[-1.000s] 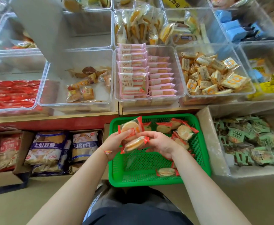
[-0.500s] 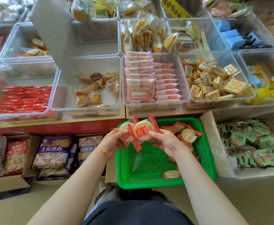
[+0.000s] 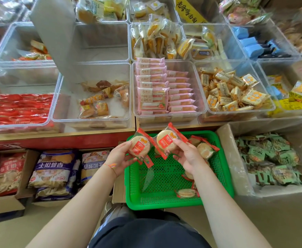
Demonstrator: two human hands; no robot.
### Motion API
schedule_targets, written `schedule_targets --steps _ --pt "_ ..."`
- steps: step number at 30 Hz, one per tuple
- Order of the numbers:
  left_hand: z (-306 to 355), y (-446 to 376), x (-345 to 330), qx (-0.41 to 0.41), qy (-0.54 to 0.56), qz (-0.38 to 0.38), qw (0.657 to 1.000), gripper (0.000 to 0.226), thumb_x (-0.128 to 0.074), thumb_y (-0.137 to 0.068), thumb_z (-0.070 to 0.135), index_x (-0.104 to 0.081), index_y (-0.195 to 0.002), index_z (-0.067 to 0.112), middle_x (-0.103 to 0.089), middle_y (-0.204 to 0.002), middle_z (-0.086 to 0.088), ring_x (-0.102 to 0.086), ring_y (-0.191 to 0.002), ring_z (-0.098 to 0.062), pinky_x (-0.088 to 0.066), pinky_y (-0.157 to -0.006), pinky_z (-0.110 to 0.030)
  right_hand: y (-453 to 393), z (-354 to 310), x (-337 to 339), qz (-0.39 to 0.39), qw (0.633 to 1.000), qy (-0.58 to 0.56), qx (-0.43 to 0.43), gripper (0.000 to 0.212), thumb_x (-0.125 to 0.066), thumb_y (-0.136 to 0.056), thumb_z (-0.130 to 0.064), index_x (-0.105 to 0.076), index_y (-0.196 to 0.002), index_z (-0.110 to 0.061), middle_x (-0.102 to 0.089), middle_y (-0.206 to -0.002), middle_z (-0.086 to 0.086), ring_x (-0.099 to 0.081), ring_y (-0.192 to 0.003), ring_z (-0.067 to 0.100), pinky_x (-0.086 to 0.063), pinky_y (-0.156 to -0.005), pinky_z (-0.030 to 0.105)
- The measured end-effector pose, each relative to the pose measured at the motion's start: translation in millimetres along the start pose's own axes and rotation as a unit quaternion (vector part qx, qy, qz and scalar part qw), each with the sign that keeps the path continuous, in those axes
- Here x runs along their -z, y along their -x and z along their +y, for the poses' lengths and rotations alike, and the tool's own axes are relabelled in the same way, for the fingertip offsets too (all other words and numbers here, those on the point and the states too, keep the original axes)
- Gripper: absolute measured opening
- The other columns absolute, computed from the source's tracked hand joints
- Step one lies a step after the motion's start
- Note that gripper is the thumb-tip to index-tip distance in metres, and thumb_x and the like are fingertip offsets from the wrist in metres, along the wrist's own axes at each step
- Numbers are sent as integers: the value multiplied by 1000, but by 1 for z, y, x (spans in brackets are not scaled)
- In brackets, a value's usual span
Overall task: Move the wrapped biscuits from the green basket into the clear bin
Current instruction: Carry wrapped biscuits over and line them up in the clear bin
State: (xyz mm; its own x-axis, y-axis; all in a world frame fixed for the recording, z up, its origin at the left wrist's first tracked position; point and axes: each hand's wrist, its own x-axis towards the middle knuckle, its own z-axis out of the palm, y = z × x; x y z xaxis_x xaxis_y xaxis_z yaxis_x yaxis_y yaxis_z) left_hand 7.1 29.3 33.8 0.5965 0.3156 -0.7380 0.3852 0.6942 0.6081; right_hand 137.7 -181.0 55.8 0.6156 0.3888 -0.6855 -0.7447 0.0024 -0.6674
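A green mesh basket [image 3: 164, 203] stands on the floor in front of me. A few round biscuits in red-edged clear wrappers lie in it, some at its far right [image 3: 204, 149] and one near the front [image 3: 186, 193]. My left hand [image 3: 118, 158] holds one wrapped biscuit [image 3: 139, 146] above the basket's far left corner. Beside it my right hand [image 3: 186, 156] grips another wrapped biscuit [image 3: 167, 142]. Just beyond, on the shelf, is a clear bin [image 3: 93, 120] with a few loose brown pastries on its floor.
Neighbouring clear bins hold red packets [image 3: 17, 108], pink packets [image 3: 157, 92] and yellow-wrapped snacks [image 3: 230, 92]. A cardboard box of green packets [image 3: 272, 158] stands right of the basket. Boxes of bagged crackers [image 3: 55, 172] sit on the left floor. A grey lid [image 3: 57, 38] leans up.
Both hands have risen from the basket toward the shelf edge. The biscuits, first bunched between the hands, are now held apart, one in each hand, faces up.
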Motion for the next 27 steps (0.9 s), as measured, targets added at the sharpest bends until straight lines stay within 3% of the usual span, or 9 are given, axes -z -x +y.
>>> schedule_targets --steps 4,8,12,14,16,19,24,26,27 --pt "5 4 -9 19 19 -42 999 16 -54 -98 17 -61 -108 7 -70 -93 -12 -73 -78 -24 -59 -60 -32 2 -1 -9 -71 997 0 -21 43 -76 -81 -24 -61 -119 -10 -73 -108 10 -68 -98 24 -55 -75 35" --pt "11 12 -21 49 -38 -109 992 29 -48 -94 22 -57 -114 3 -67 -92 -16 -71 -83 -29 -59 -63 -36 4 2 -24 -82 996 12 -15 31 -74 -85 -22 -62 -112 -12 -74 -101 9 -70 -86 21 -56 -64 31" --pt "20 24 -28 33 -164 -166 972 33 -59 -89 53 -75 -99 26 -75 -100 -9 -73 -90 -25 -59 -66 -35 8 9 -40 -67 991 106 42 32 -75 -85 -28 -63 -112 -15 -72 -104 6 -72 -85 17 -54 -63 25" --pt "23 30 -27 2 -220 -176 959 24 -62 -86 56 -73 -96 37 -75 -100 -5 -73 -92 -23 -59 -68 -34 12 14 -52 -63 982 165 66 34 -74 -85 -35 -61 -114 -21 -71 -108 4 -72 -89 14 -54 -67 21" --pt "29 33 -19 -30 -228 -154 961 19 -66 -87 49 -72 -98 35 -75 -99 -4 -73 -89 -20 -58 -66 -33 16 18 -68 -76 973 200 84 29 -61 -93 -45 -64 -113 -24 -73 -105 4 -72 -88 13 -55 -70 22" --pt "46 37 5 -81 -187 -115 972 25 -69 -88 35 -71 -106 19 -76 -98 -7 -73 -85 -19 -57 -63 -28 24 18 -95 -83 979 171 77 35 -42 -101 -52 -65 -112 -28 -75 -98 3 -72 -82 19 -56 -70 30" --pt "84 46 74 -133 -172 -130 967 34 -68 -89 30 -65 -117 11 -72 -110 -15 -67 -106 -34 -52 -97 -46 27 35 -165 -115 974 178 83 41 -52 -95 -55 -58 -119 -22 -75 -102 4 -73 -90 22 -56 -66 27" --pt "99 49 115 -131 -171 -131 968 36 -60 -94 39 -65 -117 12 -72 -110 -15 -67 -105 -33 -54 -93 -44 23 54 -213 -113 970 195 97 37 -58 -96 -45 -61 -120 -17 -74 -108 7 -72 -97 22 -56 -72 28" --pt "109 51 140 -121 -157 -130 971 38 -55 -97 42 -67 -117 13 -73 -107 -12 -70 -100 -28 -58 -84 -38 21 64 -242 -103 970 195 102 31 -60 -96 -38 -63 -118 -16 -73 -110 8 -71 -98 22 -56 -76 29"
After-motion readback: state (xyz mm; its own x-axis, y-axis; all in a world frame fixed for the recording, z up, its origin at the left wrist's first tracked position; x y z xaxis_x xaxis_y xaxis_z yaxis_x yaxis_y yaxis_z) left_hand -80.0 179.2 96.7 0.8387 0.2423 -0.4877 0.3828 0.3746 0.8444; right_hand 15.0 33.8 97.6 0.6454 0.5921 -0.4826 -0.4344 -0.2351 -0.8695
